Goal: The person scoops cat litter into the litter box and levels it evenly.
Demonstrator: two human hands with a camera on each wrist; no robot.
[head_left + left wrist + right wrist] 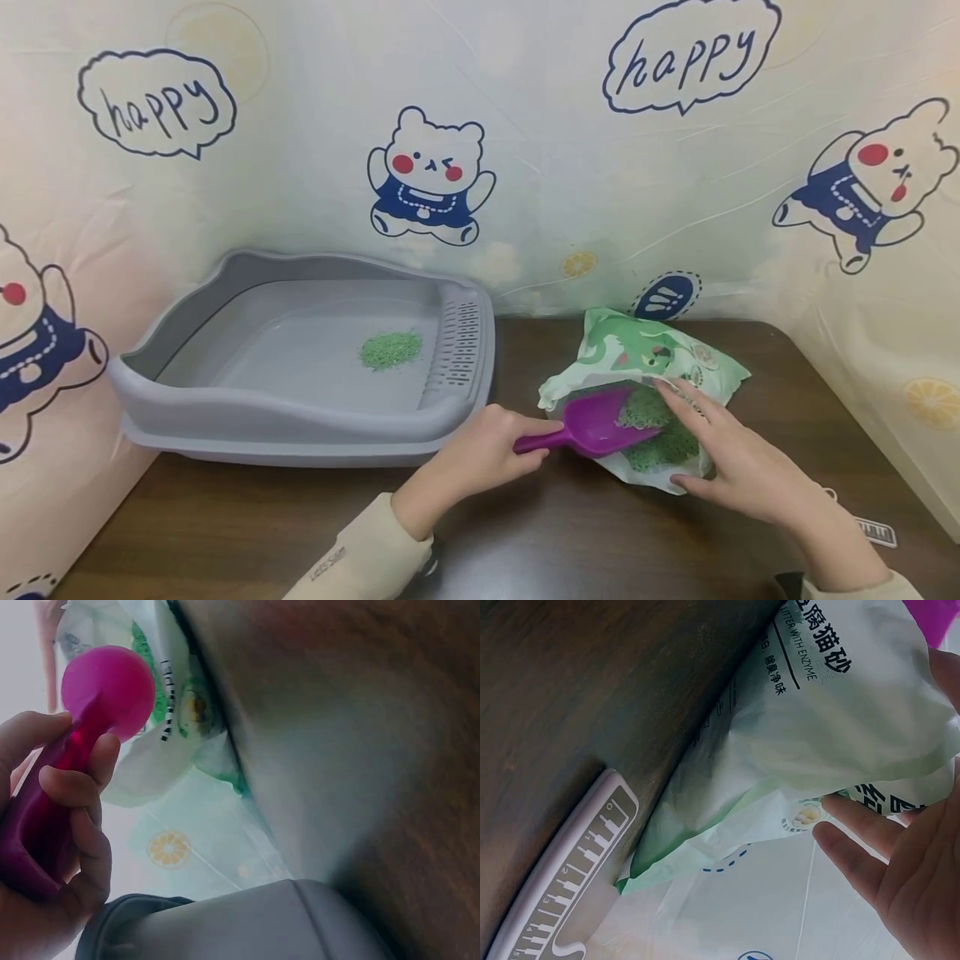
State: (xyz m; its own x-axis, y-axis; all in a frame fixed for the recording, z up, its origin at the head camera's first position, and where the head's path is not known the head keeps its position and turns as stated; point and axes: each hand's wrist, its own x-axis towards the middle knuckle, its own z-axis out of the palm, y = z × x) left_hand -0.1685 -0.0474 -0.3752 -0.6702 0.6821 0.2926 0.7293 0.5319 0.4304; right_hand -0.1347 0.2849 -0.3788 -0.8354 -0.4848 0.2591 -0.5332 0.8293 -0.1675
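Observation:
My left hand (487,450) grips the handle of a purple scoop (600,421), fingers curled round it in the left wrist view. The scoop's blade reaches into the mouth of a green and white cat litter bag (577,371), which lies on its side. Green litter pellets (663,446) show inside the bag, with some heaped on the scoop. At the bag's right side my right hand (750,471) spreads its fingers along the opening, thumb near the lower edge. In the right wrist view, straight fingers (862,825) rest against the bag (840,727).
A grey litter box (300,437) stands at the left, with a small patch of green pellets (392,350) on its floor and a slotted ledge (457,342) on its right. A flat piece with a piano-key print (876,531) lies at the right of the brown table (300,529).

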